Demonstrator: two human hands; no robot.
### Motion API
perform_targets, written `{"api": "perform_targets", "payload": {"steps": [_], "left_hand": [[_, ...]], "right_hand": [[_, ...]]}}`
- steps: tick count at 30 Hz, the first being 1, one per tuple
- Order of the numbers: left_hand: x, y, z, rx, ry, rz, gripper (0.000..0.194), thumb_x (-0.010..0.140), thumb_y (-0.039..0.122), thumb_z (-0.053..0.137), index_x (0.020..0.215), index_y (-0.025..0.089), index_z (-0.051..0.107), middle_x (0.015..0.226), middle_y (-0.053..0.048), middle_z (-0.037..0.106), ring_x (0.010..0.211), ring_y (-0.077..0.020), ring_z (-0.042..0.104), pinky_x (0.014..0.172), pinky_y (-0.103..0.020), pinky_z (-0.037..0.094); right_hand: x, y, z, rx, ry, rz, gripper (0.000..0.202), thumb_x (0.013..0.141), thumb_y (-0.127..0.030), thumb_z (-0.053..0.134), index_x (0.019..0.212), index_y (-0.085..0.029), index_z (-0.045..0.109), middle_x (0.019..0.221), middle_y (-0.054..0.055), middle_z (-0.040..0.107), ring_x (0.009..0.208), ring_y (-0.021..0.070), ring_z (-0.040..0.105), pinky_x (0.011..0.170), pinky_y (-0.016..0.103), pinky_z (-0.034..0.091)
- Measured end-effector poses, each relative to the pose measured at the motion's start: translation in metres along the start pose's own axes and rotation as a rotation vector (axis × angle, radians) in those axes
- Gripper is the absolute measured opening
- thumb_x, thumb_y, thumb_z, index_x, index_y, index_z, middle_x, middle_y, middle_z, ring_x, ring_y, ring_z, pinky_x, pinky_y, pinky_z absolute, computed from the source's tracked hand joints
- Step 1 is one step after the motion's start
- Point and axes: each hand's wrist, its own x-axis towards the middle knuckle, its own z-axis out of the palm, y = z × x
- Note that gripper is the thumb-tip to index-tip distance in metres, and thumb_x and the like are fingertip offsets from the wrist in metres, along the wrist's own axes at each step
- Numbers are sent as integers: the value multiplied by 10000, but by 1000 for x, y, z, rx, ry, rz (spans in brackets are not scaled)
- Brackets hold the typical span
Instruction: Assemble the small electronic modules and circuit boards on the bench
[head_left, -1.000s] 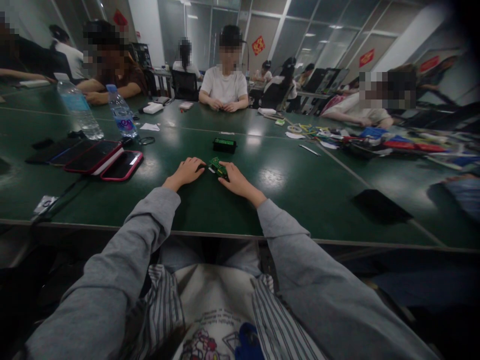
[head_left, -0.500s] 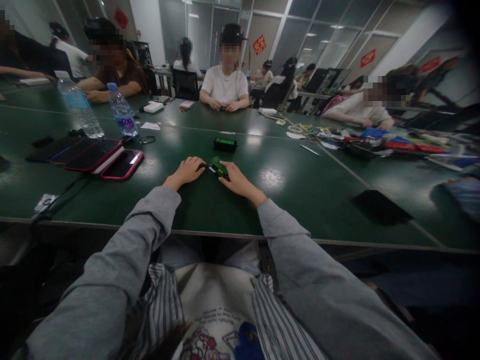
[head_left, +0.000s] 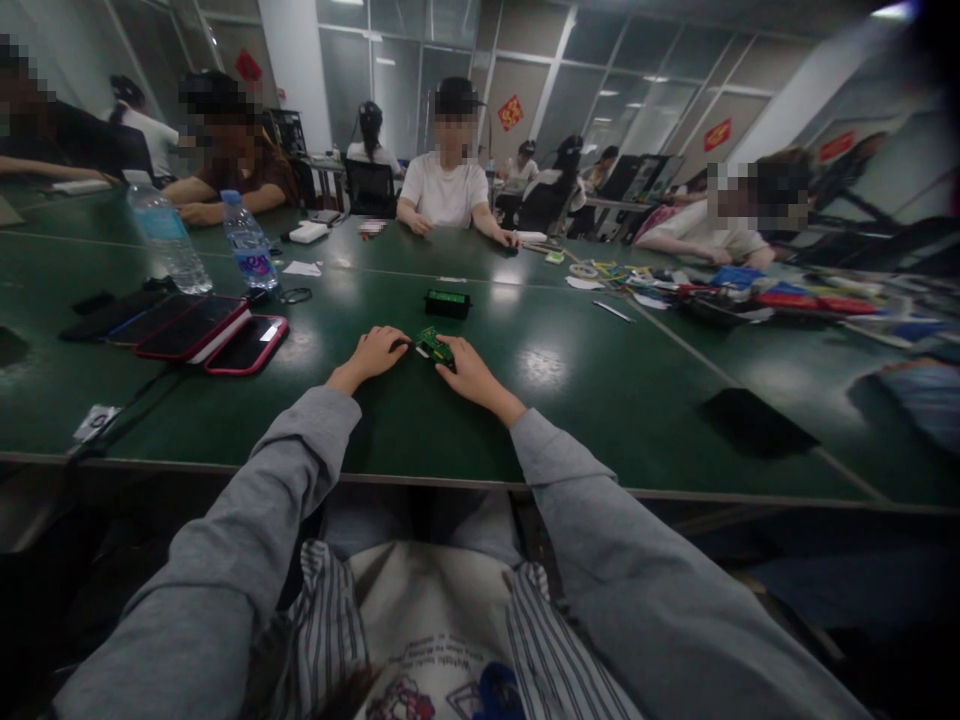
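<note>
A green circuit board [head_left: 433, 345] lies on the dark green table in front of me. My right hand [head_left: 466, 371] grips its right edge, thumb at the near side and fingers over the top. To the left of the board, my left hand [head_left: 377, 352] has its fingers closed round a small black item [head_left: 400, 344], too small to make out. Just beyond the board stands a black case with a green top [head_left: 448, 303], touched by neither hand.
Phones with red edges [head_left: 247, 345] and two water bottles [head_left: 249, 243] are at the left. Cables and tools [head_left: 720, 295] pile up at the right, with a black pouch [head_left: 759, 421] nearer. A person in white [head_left: 446, 190] sits opposite.
The view has tilted up slightly, so things appear lower. My hands keep nearly the same pose at the board. The person opposite has moved a hand outward to a dark object on the table.
</note>
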Motion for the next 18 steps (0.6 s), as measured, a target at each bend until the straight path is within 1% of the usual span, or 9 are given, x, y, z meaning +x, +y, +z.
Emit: {"api": "perform_targets", "payload": {"steps": [5,8,10,15,18], "left_hand": [[2,-3,2,-22,22,0,336,935,406,401,1183,290,595,1289,-56,575,1193,-267,468,985,-492,387],[3,-5,3,-30,28,13,335,930,402,412,1168,271,607,1277,-62,582,1187,-265,473,997,-489,377],[4,-5,4,-35,31,17,330,928,394,418,1159,262,612,1273,-67,583,1184,-267,475,995,-486,376],[4,-6,5,-41,42,33,327,926,390,421,1153,257,615,1268,-72,583,1173,-275,477,977,-488,384],[3,-6,5,-37,42,35,319,924,382,428,1151,257,615,1269,-72,580,1178,-273,471,978,-485,382]], "right_hand": [[2,2,-1,7,90,50,550,853,-200,537,1381,-187,380,1288,126,485,1232,249,463,1055,471,405],[3,5,-1,-5,132,77,545,851,-196,539,1375,-168,391,1288,136,485,1236,248,456,1063,451,400],[3,7,1,-7,119,81,545,842,-190,550,1367,-158,403,1280,139,492,1230,246,459,1060,439,403],[2,8,4,-10,46,60,556,828,-200,580,1358,-189,415,1264,120,514,1210,252,471,1037,461,413],[3,8,3,-12,37,64,540,846,-237,582,1356,-162,422,1259,135,518,1206,256,470,1025,454,420]]}}
